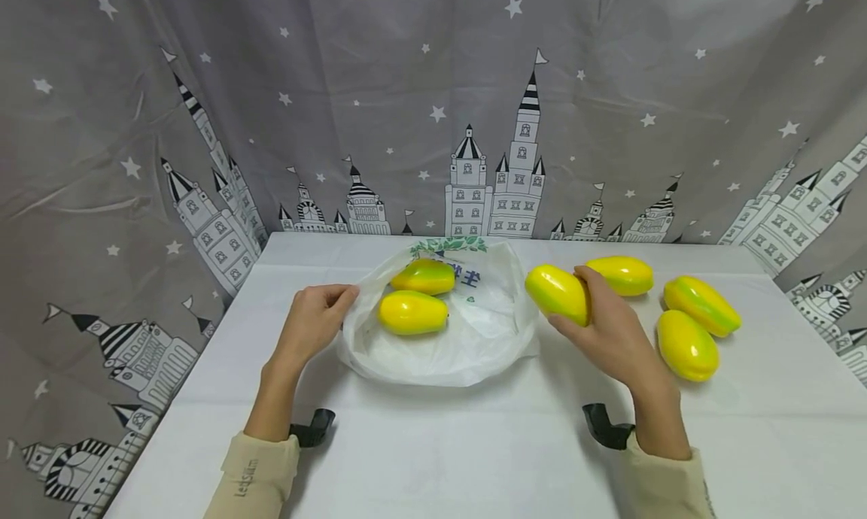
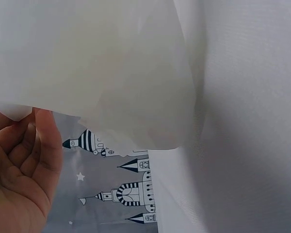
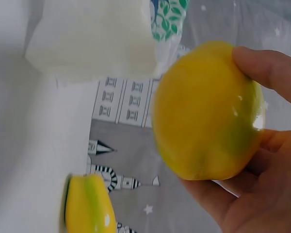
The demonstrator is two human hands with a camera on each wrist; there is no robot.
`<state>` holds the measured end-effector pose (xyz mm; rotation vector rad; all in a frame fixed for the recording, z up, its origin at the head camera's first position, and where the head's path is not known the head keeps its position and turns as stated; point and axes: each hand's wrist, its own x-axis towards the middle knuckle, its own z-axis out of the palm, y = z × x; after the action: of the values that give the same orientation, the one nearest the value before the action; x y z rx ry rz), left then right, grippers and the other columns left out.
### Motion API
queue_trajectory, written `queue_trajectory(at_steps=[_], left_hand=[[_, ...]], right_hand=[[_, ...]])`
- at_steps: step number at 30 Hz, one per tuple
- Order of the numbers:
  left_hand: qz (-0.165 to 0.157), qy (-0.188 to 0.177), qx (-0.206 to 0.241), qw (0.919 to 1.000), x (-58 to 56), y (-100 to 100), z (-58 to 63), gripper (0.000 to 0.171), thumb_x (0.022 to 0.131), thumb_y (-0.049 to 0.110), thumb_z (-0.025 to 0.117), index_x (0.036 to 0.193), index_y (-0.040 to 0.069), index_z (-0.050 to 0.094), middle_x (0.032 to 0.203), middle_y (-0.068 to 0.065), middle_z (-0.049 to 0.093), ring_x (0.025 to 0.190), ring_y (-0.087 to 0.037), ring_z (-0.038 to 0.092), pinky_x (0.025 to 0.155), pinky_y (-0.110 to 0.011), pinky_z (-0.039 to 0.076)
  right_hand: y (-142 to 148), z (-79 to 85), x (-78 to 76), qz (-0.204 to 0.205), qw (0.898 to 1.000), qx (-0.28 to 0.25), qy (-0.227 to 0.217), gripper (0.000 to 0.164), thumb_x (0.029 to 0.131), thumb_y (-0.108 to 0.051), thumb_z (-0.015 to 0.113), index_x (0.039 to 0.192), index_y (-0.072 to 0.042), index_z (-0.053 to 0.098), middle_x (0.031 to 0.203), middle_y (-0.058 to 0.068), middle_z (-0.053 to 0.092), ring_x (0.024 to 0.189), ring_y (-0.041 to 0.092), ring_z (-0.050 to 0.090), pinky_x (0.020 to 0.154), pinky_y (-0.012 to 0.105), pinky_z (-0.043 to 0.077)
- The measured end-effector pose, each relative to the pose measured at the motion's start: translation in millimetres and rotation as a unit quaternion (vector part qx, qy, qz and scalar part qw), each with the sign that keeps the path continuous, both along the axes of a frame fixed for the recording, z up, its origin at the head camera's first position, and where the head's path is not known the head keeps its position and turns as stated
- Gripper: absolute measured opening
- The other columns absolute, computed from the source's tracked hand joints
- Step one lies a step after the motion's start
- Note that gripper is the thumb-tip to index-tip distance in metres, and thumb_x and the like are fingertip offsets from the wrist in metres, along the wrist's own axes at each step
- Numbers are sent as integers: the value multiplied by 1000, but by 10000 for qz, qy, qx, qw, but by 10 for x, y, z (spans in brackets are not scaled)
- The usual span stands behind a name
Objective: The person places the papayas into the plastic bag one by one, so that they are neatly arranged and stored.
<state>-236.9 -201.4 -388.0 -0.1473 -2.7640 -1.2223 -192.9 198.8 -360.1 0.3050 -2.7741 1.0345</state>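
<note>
A white plastic bag [image 1: 474, 353] with green leaf print lies spread with its mouth toward me. My left hand [image 1: 313, 325] pinches its left rim between thumb and fingers; in the left wrist view the bag's side [image 2: 111, 82] covers much of the picture. Inside the bag are two yellow-green mangoes, one [image 1: 413, 313] in front of the other [image 1: 425, 277]. My right hand [image 1: 612, 331] grips another mango [image 1: 558, 294] just beside the bag's right rim. Seen from the right wrist, thumb and fingers wrap this mango [image 3: 208, 111], held off the table.
Three more mangoes lie on the white table [image 1: 460, 451] at the right: one behind my right hand [image 1: 620, 275], and a pair side by side, the rear one [image 1: 702, 305] and the front one [image 1: 687, 346]. A grey castle-print curtain [image 1: 379, 68] hangs behind the table.
</note>
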Motion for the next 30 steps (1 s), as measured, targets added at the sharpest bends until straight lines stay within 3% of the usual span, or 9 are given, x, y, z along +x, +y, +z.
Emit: queue_trajectory(at_steps=[5, 13, 20, 26, 30], left_hand=[[-4, -8, -35, 10000, -4, 9, 10, 43, 104, 32, 51, 129, 0, 64, 111, -15, 69, 79, -22, 63, 71, -33, 53], [-6, 8, -55, 10000, -9, 5, 8, 43, 104, 32, 51, 129, 0, 64, 110, -14, 70, 78, -23, 62, 70, -34, 53], [-1, -11, -6, 10000, -4, 3, 4, 43, 104, 32, 52, 129, -1, 64, 110, -15, 69, 77, -23, 61, 71, -34, 52], [-9, -11, -45, 10000, -4, 8, 8, 42, 104, 31, 52, 129, 0, 64, 110, -15, 69, 77, -23, 61, 70, -33, 52], [6, -9, -55, 10000, -12, 12, 4, 41, 104, 31, 52, 128, 0, 65, 109, -15, 69, 77, -23, 61, 70, -33, 52]], right_hand=[[-172, -32, -9, 148, 9997, -135, 152, 66, 89, -20, 73, 142, 2, 39, 130, 20, 54, 104, 33, 54, 94, 52, 44], [-522, -107, -8, 648, 9961, -37, 601, 63, 85, -20, 79, 138, -4, 49, 136, 14, 53, 112, 30, 52, 98, 50, 42], [-711, -183, 15, 747, 9958, -48, 531, 65, 85, -24, 79, 141, -7, 50, 137, 11, 55, 114, 28, 54, 99, 48, 44], [-866, -247, 39, 1006, 9930, -3, 624, 67, 86, -29, 78, 144, -9, 50, 144, 10, 50, 125, 28, 51, 103, 47, 42], [-976, -282, 59, 1083, 9920, -28, 647, 67, 86, -30, 79, 144, -11, 51, 137, 12, 54, 116, 27, 56, 98, 44, 47]])
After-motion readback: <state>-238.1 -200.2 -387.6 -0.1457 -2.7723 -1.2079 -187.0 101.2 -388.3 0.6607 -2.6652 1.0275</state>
